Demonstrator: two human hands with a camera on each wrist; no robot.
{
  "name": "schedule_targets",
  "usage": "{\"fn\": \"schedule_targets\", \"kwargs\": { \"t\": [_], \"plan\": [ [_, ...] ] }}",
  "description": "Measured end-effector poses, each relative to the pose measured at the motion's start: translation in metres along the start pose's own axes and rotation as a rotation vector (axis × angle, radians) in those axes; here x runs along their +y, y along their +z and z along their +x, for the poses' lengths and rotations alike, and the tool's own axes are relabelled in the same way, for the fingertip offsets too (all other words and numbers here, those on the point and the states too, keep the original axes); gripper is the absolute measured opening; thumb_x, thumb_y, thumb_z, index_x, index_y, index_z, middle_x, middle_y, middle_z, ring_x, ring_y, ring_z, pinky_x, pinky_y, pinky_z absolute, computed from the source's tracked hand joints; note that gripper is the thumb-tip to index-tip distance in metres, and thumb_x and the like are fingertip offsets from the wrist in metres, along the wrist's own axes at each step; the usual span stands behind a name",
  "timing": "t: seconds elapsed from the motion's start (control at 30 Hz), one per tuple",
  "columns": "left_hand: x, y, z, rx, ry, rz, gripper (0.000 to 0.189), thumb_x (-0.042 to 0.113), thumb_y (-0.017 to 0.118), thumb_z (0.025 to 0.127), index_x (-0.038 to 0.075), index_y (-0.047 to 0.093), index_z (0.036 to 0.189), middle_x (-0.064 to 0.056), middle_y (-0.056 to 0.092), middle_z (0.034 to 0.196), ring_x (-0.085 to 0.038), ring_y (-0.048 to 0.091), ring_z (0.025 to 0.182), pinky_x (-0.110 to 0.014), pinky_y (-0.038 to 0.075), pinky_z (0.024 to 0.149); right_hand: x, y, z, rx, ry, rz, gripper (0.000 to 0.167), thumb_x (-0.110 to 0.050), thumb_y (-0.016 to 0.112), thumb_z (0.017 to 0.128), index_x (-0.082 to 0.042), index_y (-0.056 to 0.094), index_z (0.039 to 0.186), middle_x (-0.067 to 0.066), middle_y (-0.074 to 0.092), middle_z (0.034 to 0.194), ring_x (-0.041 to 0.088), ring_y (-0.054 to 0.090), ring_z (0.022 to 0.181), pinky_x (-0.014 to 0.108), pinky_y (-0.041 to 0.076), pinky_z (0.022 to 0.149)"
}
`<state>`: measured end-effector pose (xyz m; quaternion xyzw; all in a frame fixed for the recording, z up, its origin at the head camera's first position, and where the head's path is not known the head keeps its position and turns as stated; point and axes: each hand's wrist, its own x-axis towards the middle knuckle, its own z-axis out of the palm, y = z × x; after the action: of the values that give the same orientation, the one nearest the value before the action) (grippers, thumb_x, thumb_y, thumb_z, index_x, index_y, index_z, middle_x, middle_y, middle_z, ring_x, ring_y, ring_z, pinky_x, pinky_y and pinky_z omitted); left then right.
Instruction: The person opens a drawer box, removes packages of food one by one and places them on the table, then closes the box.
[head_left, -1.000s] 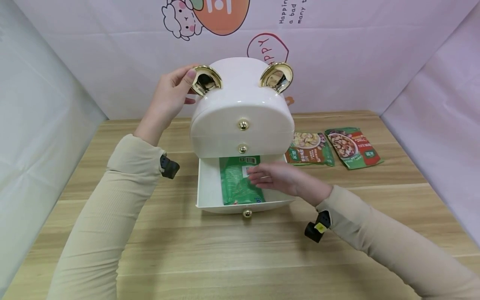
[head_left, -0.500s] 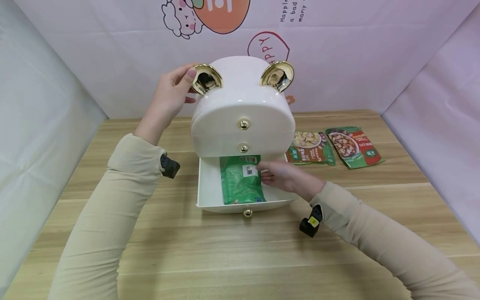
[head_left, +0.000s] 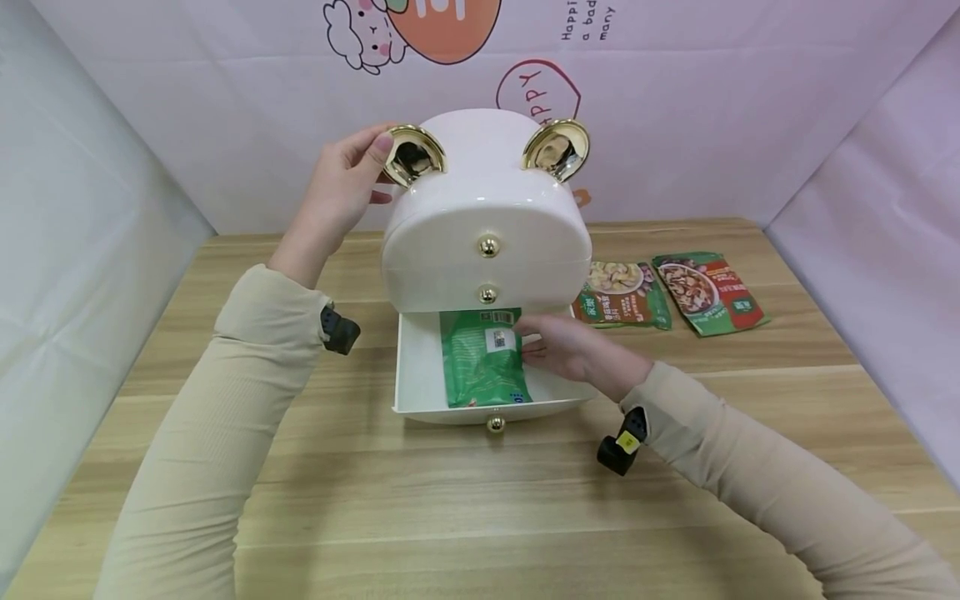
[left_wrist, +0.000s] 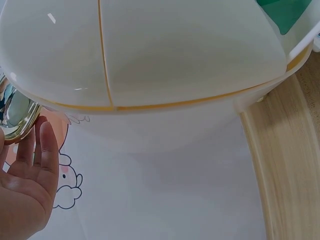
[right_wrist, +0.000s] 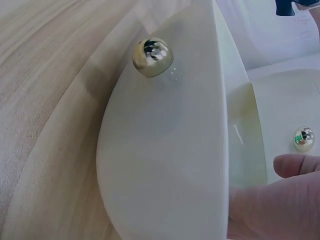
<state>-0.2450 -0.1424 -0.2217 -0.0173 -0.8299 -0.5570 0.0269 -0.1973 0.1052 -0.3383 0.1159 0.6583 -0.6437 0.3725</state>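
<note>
A white storage box (head_left: 480,208) with gold ears stands on the table, its bottom drawer (head_left: 420,367) pulled out. My left hand (head_left: 337,187) holds the left gold ear (head_left: 412,157), thumb in front and fingers behind; in the left wrist view this hand (left_wrist: 30,185) grips the ear's rim. A green food packet (head_left: 483,362) lies flat in the drawer, back label up. My right hand (head_left: 573,354) reaches into the drawer at the packet's right edge, fingers loosely bent. In the right wrist view the drawer front (right_wrist: 165,135) hides most of the right fingers.
Two more food packets, a brown-and-green one (head_left: 618,293) and a red-and-green one (head_left: 708,293), lie on the wooden table (head_left: 450,517) right of the box. The brown one is partly behind the box. A printed white cloth (head_left: 262,125) hangs behind.
My right hand has moved from above the packet to its right edge, uncovering the white label. The left hand stays on the ear.
</note>
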Motion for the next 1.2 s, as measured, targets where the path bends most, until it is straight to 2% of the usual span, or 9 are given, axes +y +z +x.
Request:
{"fn": "schedule_targets", "kwargs": {
  "t": [0.27, 0.53, 0.73, 1.0, 1.2],
  "plan": [
    [0.0, -0.001, -0.001, 0.001, 0.002, -0.006, 0.046, 0.04, 0.041, 0.099, 0.023, 0.047, 0.141, -0.008, 0.055, 0.137, -0.011, 0.059, 0.1, -0.024, 0.055, 0.083, -0.001, -0.002, 0.003, -0.021, 0.019, 0.046, 0.055, -0.02, 0.03, 0.104, 0.003, 0.012, 0.15, 0.024, 0.008, 0.156, 0.038, 0.011, 0.146, 0.038, 0.016, 0.125],
    [0.0, -0.001, 0.0, 0.006, 0.007, -0.014, 0.045, 0.04, 0.042, 0.099, 0.023, 0.049, 0.141, -0.009, 0.055, 0.135, -0.011, 0.059, 0.099, -0.023, 0.055, 0.081, -0.001, -0.001, 0.005, 0.004, 0.045, 0.093, 0.056, -0.025, 0.029, 0.104, 0.005, 0.014, 0.149, 0.029, 0.011, 0.154, 0.037, 0.016, 0.146, 0.038, 0.018, 0.124],
    [0.0, -0.001, 0.001, 0.007, 0.005, -0.003, 0.046, 0.041, 0.041, 0.099, 0.023, 0.048, 0.141, -0.009, 0.055, 0.136, -0.009, 0.059, 0.096, -0.022, 0.055, 0.08, -0.001, -0.001, 0.011, 0.038, 0.075, 0.154, 0.061, -0.03, 0.026, 0.105, 0.006, 0.007, 0.15, 0.027, 0.013, 0.154, 0.035, 0.021, 0.144, 0.035, 0.022, 0.123],
    [-0.001, -0.002, 0.0, 0.006, 0.016, 0.015, 0.046, 0.041, 0.041, 0.099, 0.023, 0.048, 0.141, -0.008, 0.056, 0.135, -0.011, 0.059, 0.096, -0.022, 0.055, 0.08, -0.003, -0.004, 0.012, 0.009, 0.087, 0.127, 0.064, -0.031, 0.027, 0.105, 0.008, 0.002, 0.149, 0.027, 0.012, 0.155, 0.034, 0.02, 0.144, 0.035, 0.022, 0.123],
    [-0.001, -0.001, -0.001, -0.001, 0.01, 0.018, 0.046, 0.041, 0.041, 0.099, 0.025, 0.047, 0.141, -0.007, 0.055, 0.136, -0.012, 0.059, 0.098, -0.023, 0.055, 0.082, -0.005, -0.007, 0.001, -0.034, 0.066, 0.055, 0.066, -0.029, 0.03, 0.104, 0.001, -0.005, 0.151, 0.026, 0.001, 0.157, 0.043, 0.011, 0.146, 0.044, 0.017, 0.124]
  ]
}}
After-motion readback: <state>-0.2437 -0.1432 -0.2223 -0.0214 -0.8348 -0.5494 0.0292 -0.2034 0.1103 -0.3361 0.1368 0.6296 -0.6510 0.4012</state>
